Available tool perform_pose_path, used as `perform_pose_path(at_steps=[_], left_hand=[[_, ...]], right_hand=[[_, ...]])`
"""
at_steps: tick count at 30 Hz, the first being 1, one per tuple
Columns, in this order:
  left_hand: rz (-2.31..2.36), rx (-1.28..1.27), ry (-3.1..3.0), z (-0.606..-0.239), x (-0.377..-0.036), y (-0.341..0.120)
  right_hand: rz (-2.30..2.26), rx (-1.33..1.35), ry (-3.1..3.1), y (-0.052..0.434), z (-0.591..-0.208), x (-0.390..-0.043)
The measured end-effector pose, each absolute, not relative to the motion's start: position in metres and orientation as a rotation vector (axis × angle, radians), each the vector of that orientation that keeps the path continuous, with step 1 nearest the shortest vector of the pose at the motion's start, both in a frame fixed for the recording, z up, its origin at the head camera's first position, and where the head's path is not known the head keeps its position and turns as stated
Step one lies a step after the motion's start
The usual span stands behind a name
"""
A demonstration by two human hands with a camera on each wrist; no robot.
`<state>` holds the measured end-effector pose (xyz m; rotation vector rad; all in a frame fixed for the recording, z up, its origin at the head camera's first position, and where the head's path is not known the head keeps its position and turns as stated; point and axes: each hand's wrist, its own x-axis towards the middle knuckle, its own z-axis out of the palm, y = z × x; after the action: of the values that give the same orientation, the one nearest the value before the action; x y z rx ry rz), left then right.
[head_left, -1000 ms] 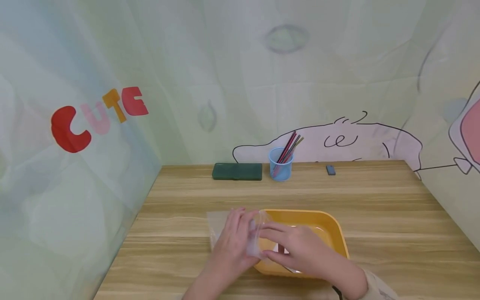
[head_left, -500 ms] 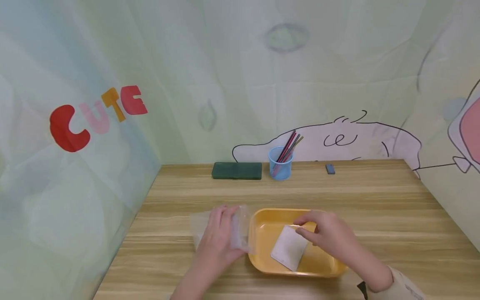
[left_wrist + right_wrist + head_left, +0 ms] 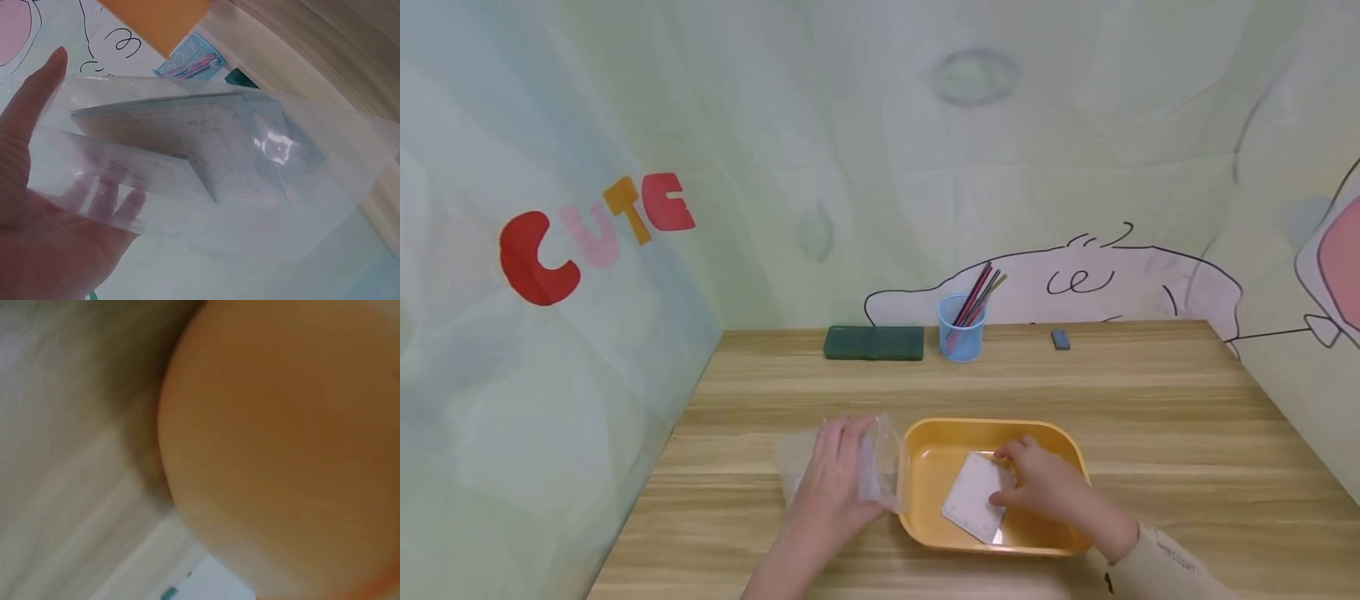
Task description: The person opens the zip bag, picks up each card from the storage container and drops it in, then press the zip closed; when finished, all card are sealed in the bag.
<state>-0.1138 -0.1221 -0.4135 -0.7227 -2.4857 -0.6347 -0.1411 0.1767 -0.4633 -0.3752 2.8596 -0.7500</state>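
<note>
My left hand (image 3: 829, 479) grips a clear plastic bag (image 3: 883, 467) left of the yellow-orange tray (image 3: 925, 433). Several flat, pale cards (image 3: 219, 137) show through the plastic in the left wrist view, one apart from the others. The thumb is on one side of the bag's mouth, and the other fingers show through the film. A white rectangular card or card stack (image 3: 973, 500) lies slanted in the tray. Over its right edge is my right hand (image 3: 1048, 483), thumb and fingers spread apart; whether they touch it is unclear. The right wrist view shows mostly blurred orange tray wall (image 3: 281, 444).
Along the table's back edge are a dark green case (image 3: 874, 343), a light blue cup (image 3: 961, 342) with several pencils or sticks, and a small blue-grey block (image 3: 1061, 339). Printed cloth hangs behind and beside the wooden table (image 3: 1180, 433).
My right hand has left the bag's mouth and moved right to the white card, its thumb and fingers parting. The left hand has shifted slightly left with the bag.
</note>
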Motion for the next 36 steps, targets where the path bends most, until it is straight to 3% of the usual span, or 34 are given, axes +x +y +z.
perform_pose_path(at_steps=[17,36], left_hand=[[-0.638,-0.701,-2.516,-0.415,-0.111,-0.123],[-0.645,-0.671,-2.548,-0.412,-0.111,-0.123]], right_hand=[[-0.743,-0.251,2.864,0.168,-0.470,-0.142],[-1.147,-0.584,2.713,0.194,-0.422,-0.143]])
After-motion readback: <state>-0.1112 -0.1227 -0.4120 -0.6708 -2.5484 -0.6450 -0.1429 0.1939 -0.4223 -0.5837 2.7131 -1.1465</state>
